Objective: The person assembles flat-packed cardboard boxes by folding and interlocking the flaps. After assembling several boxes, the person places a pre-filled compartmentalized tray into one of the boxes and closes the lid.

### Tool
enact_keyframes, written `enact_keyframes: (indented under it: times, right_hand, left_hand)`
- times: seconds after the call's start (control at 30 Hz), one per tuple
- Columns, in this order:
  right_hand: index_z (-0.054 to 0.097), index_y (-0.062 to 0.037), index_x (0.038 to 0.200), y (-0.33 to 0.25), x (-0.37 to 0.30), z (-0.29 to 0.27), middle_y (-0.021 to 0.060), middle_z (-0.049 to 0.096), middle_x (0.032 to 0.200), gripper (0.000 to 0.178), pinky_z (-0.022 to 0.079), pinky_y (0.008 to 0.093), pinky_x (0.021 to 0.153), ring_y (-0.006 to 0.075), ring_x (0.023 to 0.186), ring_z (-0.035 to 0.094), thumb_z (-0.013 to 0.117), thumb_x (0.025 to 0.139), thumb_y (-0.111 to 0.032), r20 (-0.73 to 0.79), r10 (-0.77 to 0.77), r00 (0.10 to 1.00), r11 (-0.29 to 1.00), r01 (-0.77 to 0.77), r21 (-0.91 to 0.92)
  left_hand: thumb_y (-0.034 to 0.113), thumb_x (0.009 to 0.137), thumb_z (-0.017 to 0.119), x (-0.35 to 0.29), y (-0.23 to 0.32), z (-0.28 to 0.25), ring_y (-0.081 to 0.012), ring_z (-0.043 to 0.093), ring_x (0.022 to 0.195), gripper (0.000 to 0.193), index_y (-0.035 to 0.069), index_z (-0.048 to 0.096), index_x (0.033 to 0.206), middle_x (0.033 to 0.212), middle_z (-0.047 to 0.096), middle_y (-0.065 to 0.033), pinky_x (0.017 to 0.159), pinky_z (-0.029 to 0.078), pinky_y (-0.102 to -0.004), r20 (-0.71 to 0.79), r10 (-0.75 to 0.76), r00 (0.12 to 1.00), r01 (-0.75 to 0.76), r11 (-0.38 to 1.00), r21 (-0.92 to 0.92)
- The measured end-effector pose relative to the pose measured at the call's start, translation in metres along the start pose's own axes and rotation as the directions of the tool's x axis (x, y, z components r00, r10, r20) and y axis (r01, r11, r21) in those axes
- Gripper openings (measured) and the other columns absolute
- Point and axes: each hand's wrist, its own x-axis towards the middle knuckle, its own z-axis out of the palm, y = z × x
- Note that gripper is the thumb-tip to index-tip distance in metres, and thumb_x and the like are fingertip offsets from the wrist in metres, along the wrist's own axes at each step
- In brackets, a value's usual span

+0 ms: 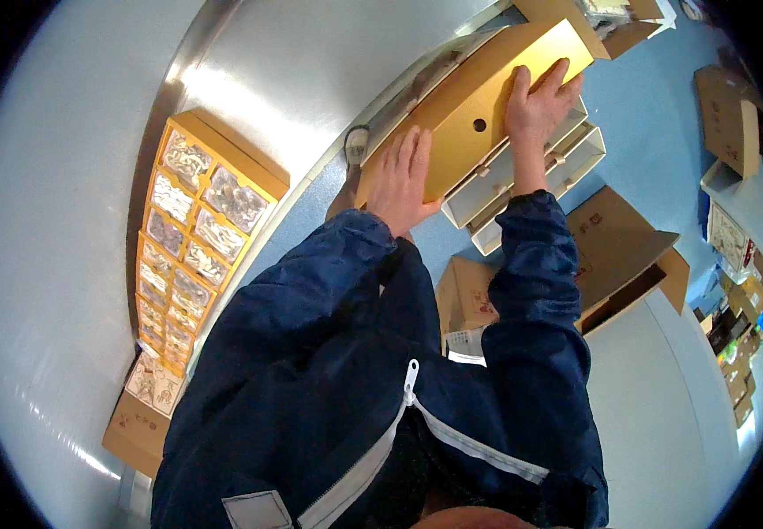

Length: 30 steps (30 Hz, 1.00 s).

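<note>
A long gold box [461, 106] with a round dark hole in its face lies at the upper middle, slanting up to the right. My left hand [399, 182] rests on its nearer left end, fingers stretched out and the thumb by the lower edge. Across the right end, my right hand [540, 108] lies with its fingers spread on the gold surface. Pale drawer-like trays [480, 196] with small ribbon tabs sit beside and below the gold box, partly hidden by my right forearm. Whether the trays are joined to the box, I cannot tell.
A row of gold compartment boxes [194, 212] with bagged dried pieces stands left along the steel table's edge [258, 115]. Open cardboard cartons [615, 242] are at the right, with another carton [727, 119] farther off. A carton [139, 432] sits at lower left.
</note>
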Motion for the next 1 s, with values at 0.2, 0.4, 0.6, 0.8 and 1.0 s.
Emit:
enact_keyframes:
  times: [0.2, 0.4, 0.6, 0.8, 1.0]
  right_hand:
    - [0.03, -0.0016, 0.136, 0.031, -0.019, 0.06, 0.0325, 0.018, 0.139, 0.069, 0.022, 0.0497, 0.104, 0.0454, 0.129, 0.02, 0.047, 0.085, -0.044, 0.039, 0.001, 0.999, 0.999, 0.001, -0.039]
    - [0.034, -0.0095, 0.136, 0.054, -0.037, 0.121, 0.027, 0.024, 0.14, 0.062, 0.025, 0.0518, 0.102, 0.0438, 0.129, 0.022, 0.047, 0.086, -0.044, 0.101, 0.105, 0.989, 0.984, -0.089, -0.154]
    - [0.036, -0.0008, 0.132, 0.049, -0.072, 0.153, 0.0238, 0.028, 0.14, 0.06, 0.022, 0.0483, 0.105, 0.0402, 0.13, 0.025, 0.05, 0.085, -0.036, 0.22, -0.126, 0.967, 0.989, 0.139, -0.044]
    - [0.037, 0.0023, 0.131, 0.046, -0.086, 0.18, 0.0243, 0.029, 0.139, 0.061, 0.023, 0.0459, 0.106, 0.0402, 0.13, 0.025, 0.051, 0.085, -0.035, 0.189, -0.122, 0.974, 0.986, 0.14, -0.087]
    - [0.037, 0.0027, 0.13, 0.056, -0.081, 0.157, 0.0244, 0.034, 0.135, 0.06, 0.025, 0.0451, 0.104, 0.04, 0.125, 0.031, 0.054, 0.085, -0.033, 0.265, -0.14, 0.954, 0.989, 0.121, 0.089]
  left_hand:
    - [0.033, 0.081, 0.059, 0.004, -0.052, 0.06, -0.0342, 0.02, 0.133, 0.072, 0.001, 0.027, 0.137, 0.143, 0.024, -0.0161, 0.106, 0.018, -0.0509, 0.047, -0.026, 0.999, 0.017, 0.985, 0.171]
    - [0.04, 0.084, 0.055, 0.014, -0.12, 0.121, -0.0318, 0.02, 0.134, 0.071, 0.006, 0.027, 0.139, 0.146, 0.021, -0.0142, 0.107, 0.017, -0.0509, 0.053, -0.182, 0.982, 0.165, 0.959, 0.232]
    - [0.046, 0.079, 0.059, 0.027, -0.155, 0.157, -0.0309, 0.027, 0.131, 0.078, 0.006, 0.027, 0.138, 0.14, 0.031, -0.0155, 0.105, 0.019, -0.0514, 0.072, -0.331, 0.941, 0.315, 0.933, 0.175]
    - [0.046, 0.08, 0.059, 0.035, -0.171, 0.165, -0.0319, 0.055, 0.105, 0.063, 0.002, 0.043, 0.123, 0.109, 0.059, -0.0207, 0.102, 0.024, -0.049, 0.222, -0.35, 0.91, 0.344, 0.936, 0.071]
    - [0.042, 0.083, 0.057, 0.031, -0.134, 0.121, -0.037, 0.052, 0.104, 0.058, 0.001, 0.044, 0.122, 0.11, 0.057, -0.0223, 0.097, 0.032, -0.0464, 0.258, -0.434, 0.863, 0.44, 0.897, 0.037]
